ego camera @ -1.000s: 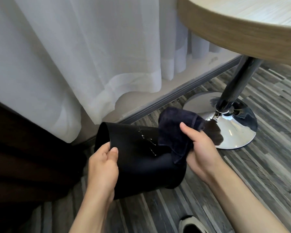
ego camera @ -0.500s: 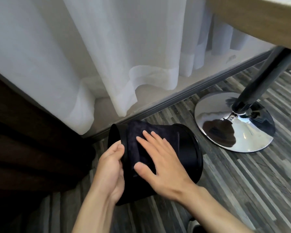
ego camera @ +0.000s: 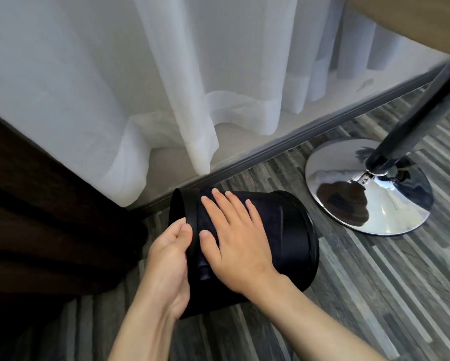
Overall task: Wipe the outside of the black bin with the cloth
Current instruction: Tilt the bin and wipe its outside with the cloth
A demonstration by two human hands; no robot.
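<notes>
The black bin (ego camera: 296, 238) lies tipped on its side just above the striped floor, its open mouth to the left. My left hand (ego camera: 168, 261) grips the rim at the mouth, thumb on the outside. A dark navy cloth (ego camera: 267, 212) is spread over the bin's upper side wall. My right hand (ego camera: 234, 238) lies flat on the cloth with fingers spread, pressing it against the bin near the rim. Part of the cloth is hidden under that palm.
A sheer white curtain (ego camera: 192, 87) hangs behind the bin down to a grey floor track (ego camera: 283, 142). A chrome table base (ego camera: 369, 188) with a dark post stands to the right. The wooden table edge (ego camera: 414, 24) overhangs top right. Dark furniture (ego camera: 36, 217) fills the left.
My right hand went from clutching the bunched cloth at the bin's bottom end to pressing it flat on the side wall near the rim. The view has shifted closer.
</notes>
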